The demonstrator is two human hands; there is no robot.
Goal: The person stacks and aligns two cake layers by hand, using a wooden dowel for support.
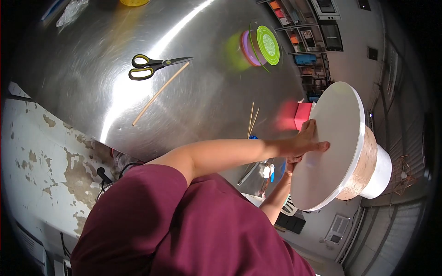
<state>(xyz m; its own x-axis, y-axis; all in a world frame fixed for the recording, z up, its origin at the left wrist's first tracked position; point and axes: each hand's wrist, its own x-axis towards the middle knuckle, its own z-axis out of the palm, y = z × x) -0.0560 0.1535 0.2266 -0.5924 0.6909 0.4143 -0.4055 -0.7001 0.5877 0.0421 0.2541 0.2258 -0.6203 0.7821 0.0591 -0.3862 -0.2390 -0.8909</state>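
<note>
Left grip (314, 137) holding white disc (332, 133); right grip (294, 160) partly hidden, can't tell state; red box (302, 115) near.

No legible txt, labels or nos.

Metal table (207, 96): streaked with light
Scissors (159, 65): 1 black-and-yellow pair, laid flat
Wooden rod (161, 94): placed beside the scissors
Thin sticks (251, 120): 2, set close together
Red box (302, 115): reflected in the metal
Clear plastic (72, 11): left crumpled
</note>
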